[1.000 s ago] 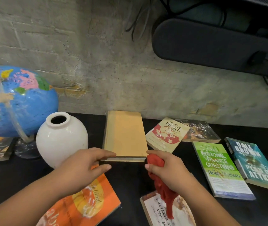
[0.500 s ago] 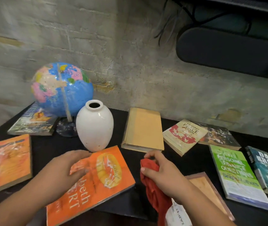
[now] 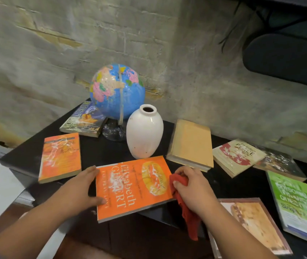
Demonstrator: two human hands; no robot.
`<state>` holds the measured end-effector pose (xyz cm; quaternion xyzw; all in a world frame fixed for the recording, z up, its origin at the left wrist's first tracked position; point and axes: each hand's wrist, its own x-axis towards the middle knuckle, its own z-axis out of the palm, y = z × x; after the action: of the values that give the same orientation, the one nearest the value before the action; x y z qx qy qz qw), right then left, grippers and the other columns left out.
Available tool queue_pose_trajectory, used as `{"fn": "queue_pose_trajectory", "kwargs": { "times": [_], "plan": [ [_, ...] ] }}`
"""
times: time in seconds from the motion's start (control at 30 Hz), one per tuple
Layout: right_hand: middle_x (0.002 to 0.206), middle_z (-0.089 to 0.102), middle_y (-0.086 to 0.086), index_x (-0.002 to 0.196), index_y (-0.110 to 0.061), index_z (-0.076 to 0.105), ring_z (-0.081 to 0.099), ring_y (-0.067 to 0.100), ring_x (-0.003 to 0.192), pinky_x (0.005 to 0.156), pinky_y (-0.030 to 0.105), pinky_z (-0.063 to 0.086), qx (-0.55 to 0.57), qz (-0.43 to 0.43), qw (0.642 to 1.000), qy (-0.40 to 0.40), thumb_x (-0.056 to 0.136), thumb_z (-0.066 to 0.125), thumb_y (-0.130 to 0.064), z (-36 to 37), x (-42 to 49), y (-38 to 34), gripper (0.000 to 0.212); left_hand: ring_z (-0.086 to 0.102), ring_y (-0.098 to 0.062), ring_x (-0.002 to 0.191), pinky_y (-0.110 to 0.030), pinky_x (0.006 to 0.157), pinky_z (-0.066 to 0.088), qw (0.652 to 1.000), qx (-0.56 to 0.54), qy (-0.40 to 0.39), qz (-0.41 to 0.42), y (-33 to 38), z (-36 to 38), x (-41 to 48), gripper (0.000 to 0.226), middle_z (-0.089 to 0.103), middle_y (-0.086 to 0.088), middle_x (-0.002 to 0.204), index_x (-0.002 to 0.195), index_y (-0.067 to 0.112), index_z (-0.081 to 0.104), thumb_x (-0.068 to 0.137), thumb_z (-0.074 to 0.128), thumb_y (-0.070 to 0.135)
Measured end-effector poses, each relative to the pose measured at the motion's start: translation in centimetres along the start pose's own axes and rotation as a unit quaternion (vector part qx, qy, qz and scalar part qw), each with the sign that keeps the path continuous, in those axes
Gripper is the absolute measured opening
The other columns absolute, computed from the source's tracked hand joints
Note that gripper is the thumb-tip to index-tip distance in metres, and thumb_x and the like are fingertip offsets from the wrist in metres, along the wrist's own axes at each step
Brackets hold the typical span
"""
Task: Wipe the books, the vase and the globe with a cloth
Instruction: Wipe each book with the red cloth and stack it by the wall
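The large orange paperback book (image 3: 133,186) lies flat on the black bench (image 3: 104,150), just in front of the white ceramic vase (image 3: 144,132), its near edge hanging past the bench edge. The left hand (image 3: 82,191) rests spread on its left side, grip wide and holding nothing. The right hand (image 3: 192,187) sits at the book's right edge, grip closed around a crumpled red cloth (image 3: 183,202) that dangles below. Behind the vase stands the blue globe (image 3: 118,88).
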<state>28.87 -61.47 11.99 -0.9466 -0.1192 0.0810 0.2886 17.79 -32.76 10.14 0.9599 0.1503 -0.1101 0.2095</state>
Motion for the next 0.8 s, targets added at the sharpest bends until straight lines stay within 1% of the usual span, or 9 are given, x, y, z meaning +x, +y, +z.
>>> {"fn": "queue_pose_trajectory", "kwargs": {
  "times": [0.1,0.17,0.23,0.33,0.4,0.5,0.6,0.73,0.8],
  "plan": [
    [0.117,0.043,-0.010,0.117,-0.038,0.057,0.050,0.011,0.100,0.080,0.024,0.041,-0.059,0.014,0.998,-0.004,0.093,0.057,-0.035,1.6,0.3,-0.4,0.024,0.026,-0.010,0.142,-0.030,0.113,0.028,0.999,0.025,-0.016,0.020,-0.6,-0.5,0.7,0.108,0.007,0.011,0.161,0.153,0.025,0.018,0.069,0.072,0.064],
    [0.115,0.040,-0.011,0.120,-0.037,0.058,0.049,0.010,0.103,0.079,0.023,0.040,-0.106,0.004,0.994,0.000,0.094,0.056,-0.035,2.8,0.2,-0.6,0.026,0.026,-0.011,0.142,-0.029,0.113,0.028,0.998,0.047,-0.020,0.040,-0.7,-0.7,1.1,0.106,0.005,0.011,0.161,0.153,0.024,0.020,0.069,0.070,0.066],
    [0.111,0.038,-0.013,0.119,-0.036,0.061,0.048,0.008,0.098,0.077,0.020,0.038,-0.127,-0.003,0.992,0.001,0.094,0.056,-0.036,3.2,0.4,-1.0,0.025,0.027,-0.010,0.142,-0.028,0.114,0.027,0.996,0.056,-0.032,0.057,-0.8,-0.9,1.5,0.106,0.004,0.012,0.161,0.153,0.024,0.019,0.070,0.071,0.064],
    [0.111,0.039,-0.013,0.121,-0.034,0.062,0.048,0.007,0.097,0.079,0.020,0.038,-0.127,0.023,0.991,0.014,0.095,0.057,-0.036,3.1,0.9,-1.4,0.027,0.028,-0.010,0.141,-0.028,0.113,0.029,0.994,0.067,-0.045,0.075,-1.0,-1.2,2.1,0.108,0.005,0.012,0.161,0.153,0.023,0.016,0.070,0.073,0.062],
    [0.109,0.039,-0.013,0.121,-0.034,0.062,0.048,0.006,0.094,0.079,0.019,0.038,-0.138,0.025,0.990,0.024,0.095,0.056,-0.036,3.6,0.7,-1.8,0.026,0.029,-0.011,0.142,-0.029,0.114,0.030,0.992,0.082,-0.049,0.085,-1.0,-1.4,2.4,0.109,0.006,0.010,0.161,0.154,0.022,0.016,0.070,0.073,0.061],
    [0.107,0.038,-0.013,0.117,-0.036,0.064,0.047,0.005,0.092,0.079,0.019,0.037,-0.124,0.021,0.992,0.010,0.095,0.057,-0.036,4.4,0.4,-2.4,0.023,0.029,-0.012,0.142,-0.028,0.114,0.030,0.989,0.094,-0.052,0.100,-1.1,-1.5,2.6,0.110,0.006,0.007,0.161,0.154,0.019,0.013,0.071,0.071,0.063],
    [0.106,0.038,-0.013,0.116,-0.036,0.066,0.048,0.005,0.092,0.080,0.019,0.040,-0.121,0.055,0.990,0.041,0.095,0.057,-0.036,4.5,0.4,-2.7,0.022,0.029,-0.011,0.142,-0.027,0.113,0.029,0.987,0.102,-0.051,0.112,-1.3,-1.5,2.7,0.111,0.007,0.004,0.162,0.154,0.018,0.011,0.071,0.069,0.065],
    [0.105,0.039,-0.015,0.112,-0.037,0.066,0.051,0.005,0.094,0.082,0.020,0.043,-0.108,0.033,0.994,0.010,0.094,0.058,-0.035,4.7,0.2,-3.2,0.019,0.027,-0.011,0.143,-0.027,0.114,0.028,0.985,0.108,-0.058,0.119,-1.2,-1.7,2.7,0.109,0.006,0.004,0.162,0.154,0.019,0.010,0.074,0.067,0.064],
    [0.105,0.040,-0.014,0.111,-0.037,0.068,0.051,0.005,0.095,0.084,0.021,0.044,-0.109,0.042,0.993,0.016,0.094,0.059,-0.034,4.4,0.6,-3.0,0.020,0.025,-0.012,0.144,-0.029,0.115,0.027,0.985,0.109,-0.066,0.117,-1.2,-1.7,2.8,0.108,0.005,0.004,0.162,0.154,0.020,0.009,0.074,0.067,0.064]
  ]
}}
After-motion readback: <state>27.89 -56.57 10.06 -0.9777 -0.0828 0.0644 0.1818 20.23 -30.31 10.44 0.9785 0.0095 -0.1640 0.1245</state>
